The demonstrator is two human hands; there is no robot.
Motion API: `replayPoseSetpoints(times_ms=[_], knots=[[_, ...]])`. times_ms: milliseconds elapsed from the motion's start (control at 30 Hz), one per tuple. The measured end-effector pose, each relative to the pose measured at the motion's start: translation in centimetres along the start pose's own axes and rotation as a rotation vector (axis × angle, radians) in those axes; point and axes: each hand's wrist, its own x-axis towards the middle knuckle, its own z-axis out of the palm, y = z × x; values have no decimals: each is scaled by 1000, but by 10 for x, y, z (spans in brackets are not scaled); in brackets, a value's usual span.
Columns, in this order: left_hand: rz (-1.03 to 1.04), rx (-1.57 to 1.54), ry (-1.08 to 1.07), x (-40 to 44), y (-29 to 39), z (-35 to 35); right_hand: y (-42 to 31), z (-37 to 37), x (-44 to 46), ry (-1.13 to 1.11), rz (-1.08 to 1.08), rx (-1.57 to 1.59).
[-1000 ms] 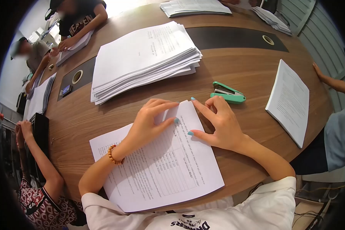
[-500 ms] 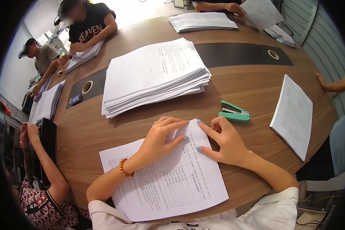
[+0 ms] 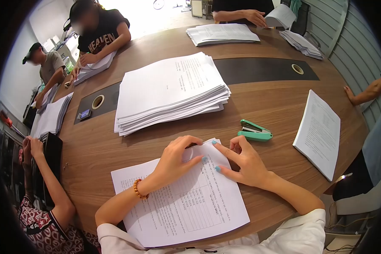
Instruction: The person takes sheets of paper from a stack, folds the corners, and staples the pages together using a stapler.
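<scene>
Printed sheets [image 3: 184, 207] are laid on the bench [image 3: 89, 154], touched near the top edge by the right hand [image 3: 249, 167], thumb and forefinger spread, and the left hand [image 3: 171, 161], fingers bent — its grip cannot be told. Gathering appears done; no fastening is seen — stapler [image 3: 258, 136] unheld.

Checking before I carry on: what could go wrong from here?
The left hand and right hand touch the papers mainly near their far end, so the edges might slip out of line. The green stapler lies just beyond the right hand and could get knocked. The big stack has uneven edges, so a bump might shift it.
</scene>
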Motion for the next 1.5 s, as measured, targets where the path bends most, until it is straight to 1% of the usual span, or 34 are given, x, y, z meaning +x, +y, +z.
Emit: replayPoseSetpoints(times_ms=[67,200,267,333,467,533,900,1100,1167,1233,1333,1433,1500], knots=[[-17,-65,19,2,-3,2,0,0,1,8,-4,13],[-14,-83,8,1,0,1,0,-2,1,-2,-26,3],[44,-126,32,1,-3,4,-1,-3,1,-3,-44,-12],[69,-116,23,2,-3,2,-4,-4,3,16,22,73],[89,-73,15,2,2,0,-2,-3,3,37,20,75],[61,-89,5,1,2,0,1,-3,2,-15,-18,22],[32,-138,15,3,0,2,1,-3,3,-33,-45,72],[-74,-189,39,3,6,0,0,-3,2,-26,-55,63],[19,-120,51,2,0,2,-1,-3,2,-21,-61,46],[37,-121,36,1,0,2,-3,-2,3,11,-3,98],[55,-108,19,2,-1,1,-2,0,4,51,8,121],[65,-93,16,2,-1,1,3,-1,2,-12,-31,69],[75,-92,20,2,-1,1,3,-1,2,-15,-37,81]])
